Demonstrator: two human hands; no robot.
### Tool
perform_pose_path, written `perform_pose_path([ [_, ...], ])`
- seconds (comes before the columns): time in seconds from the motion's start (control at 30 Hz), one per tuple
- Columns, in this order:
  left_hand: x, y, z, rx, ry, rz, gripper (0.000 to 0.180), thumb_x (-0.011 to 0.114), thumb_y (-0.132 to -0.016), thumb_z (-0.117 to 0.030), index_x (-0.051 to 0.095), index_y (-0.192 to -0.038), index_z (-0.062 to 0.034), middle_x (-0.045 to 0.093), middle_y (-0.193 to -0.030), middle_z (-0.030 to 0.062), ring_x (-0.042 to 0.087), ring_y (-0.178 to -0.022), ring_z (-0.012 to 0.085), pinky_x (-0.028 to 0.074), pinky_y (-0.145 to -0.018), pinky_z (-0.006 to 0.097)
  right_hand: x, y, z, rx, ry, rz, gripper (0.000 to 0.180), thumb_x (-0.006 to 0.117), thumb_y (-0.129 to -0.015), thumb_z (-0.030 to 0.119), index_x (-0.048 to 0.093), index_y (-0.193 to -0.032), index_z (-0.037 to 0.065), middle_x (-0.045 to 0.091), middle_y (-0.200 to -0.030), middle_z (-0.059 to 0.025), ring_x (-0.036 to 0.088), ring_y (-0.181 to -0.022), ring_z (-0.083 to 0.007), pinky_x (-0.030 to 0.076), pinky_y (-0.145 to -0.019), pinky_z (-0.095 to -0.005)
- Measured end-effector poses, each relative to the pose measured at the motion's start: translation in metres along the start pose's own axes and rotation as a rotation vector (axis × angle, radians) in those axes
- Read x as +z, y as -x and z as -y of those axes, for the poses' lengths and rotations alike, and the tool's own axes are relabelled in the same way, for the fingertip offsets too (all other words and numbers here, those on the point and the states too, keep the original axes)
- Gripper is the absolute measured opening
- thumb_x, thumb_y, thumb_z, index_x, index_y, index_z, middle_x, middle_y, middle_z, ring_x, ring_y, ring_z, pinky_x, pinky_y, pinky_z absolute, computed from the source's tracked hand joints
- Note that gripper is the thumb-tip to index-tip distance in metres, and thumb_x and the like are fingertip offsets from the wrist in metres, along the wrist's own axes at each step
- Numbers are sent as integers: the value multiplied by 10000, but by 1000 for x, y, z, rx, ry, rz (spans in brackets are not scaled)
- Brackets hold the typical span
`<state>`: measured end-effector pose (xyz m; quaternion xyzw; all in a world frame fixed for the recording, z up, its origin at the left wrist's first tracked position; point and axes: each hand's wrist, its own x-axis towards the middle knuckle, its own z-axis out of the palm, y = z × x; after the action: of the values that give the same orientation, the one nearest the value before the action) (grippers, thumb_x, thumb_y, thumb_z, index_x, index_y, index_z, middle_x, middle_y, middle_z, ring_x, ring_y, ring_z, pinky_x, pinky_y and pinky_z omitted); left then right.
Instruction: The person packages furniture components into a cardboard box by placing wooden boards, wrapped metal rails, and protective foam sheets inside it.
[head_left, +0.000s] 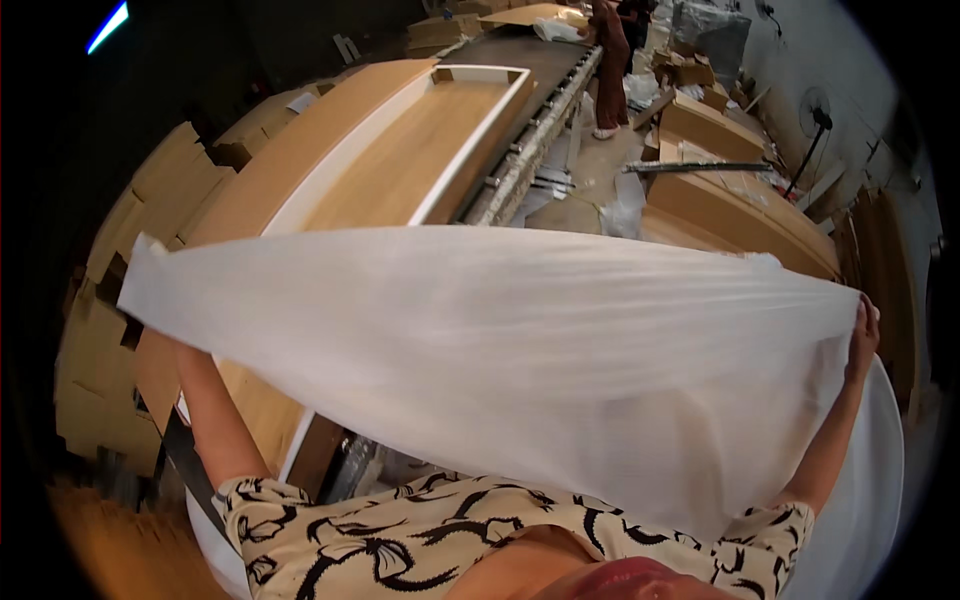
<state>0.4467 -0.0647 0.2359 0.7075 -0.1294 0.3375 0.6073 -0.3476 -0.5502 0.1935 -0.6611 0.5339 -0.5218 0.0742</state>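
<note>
A wide white packing sheet [480,330], thin and slightly see-through, is stretched across in front of me in both hands. At its right end, my right hand [864,338] is closed on the edge, with the fingers bent over it. My left forearm [215,415] reaches up behind the sheet's left end. That hand's fingers are hidden, but the sheet's corner is held up and taut there. Beyond and partly under the sheet lies a long open carton [340,110] with a wood-grain panel [400,150] inside, edged by white strips.
A roller conveyor [530,140] runs away from me beneath the carton. Flat cardboard [140,200] is stacked on the left. More open cartons [720,200] lie on the right, near a standing fan [816,110]. Another person [612,70] stands at the far end.
</note>
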Motion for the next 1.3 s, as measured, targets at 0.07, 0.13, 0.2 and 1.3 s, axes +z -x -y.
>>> perform_pose_path([
  [0.07, -28, -22, 24, 2, -3, -77, 335, 546, -822, -247, 547, -1057, -8, 600, -977, 106, 563, -880, 197, 452, -747, 302, 81, -37, 17, -213, 120, -24, 370, 454, -888, 288, 544, -1136, 30, 572, -1111, -87, 520, -1033, -208, 377, -889, -292],
  [0.13, -56, -38, 49, 0, -20, -147, 330, 542, -826, -246, 547, -1049, -3, 599, -971, 107, 561, -868, 194, 452, -739, 297, 155, -75, 50, -237, 62, -21, 392, 451, -883, 319, 536, -1150, 45, 554, -1141, -114, 503, -1068, -236, 363, -905, -299],
  [0.2, -78, -50, 74, -11, -42, -209, 326, 538, -830, -245, 547, -1041, 3, 599, -965, 108, 559, -855, 190, 453, -731, 291, 226, -102, 109, -245, -37, -75, 425, 424, -885, 359, 513, -1183, 69, 521, -1180, -141, 480, -1102, -262, 352, -919, -311],
  [1.3, 170, -58, 98, 275, -872, 774, 422, 596, -801, -181, 485, -1191, -68, 338, -1330, 147, 303, -1223, 311, 262, -985, 436, 887, -24, 472, -542, -736, 545, 280, 621, -785, 183, 585, -1041, 76, 566, -1079, -117, 491, -1037, -245, 456, -793, -302],
])
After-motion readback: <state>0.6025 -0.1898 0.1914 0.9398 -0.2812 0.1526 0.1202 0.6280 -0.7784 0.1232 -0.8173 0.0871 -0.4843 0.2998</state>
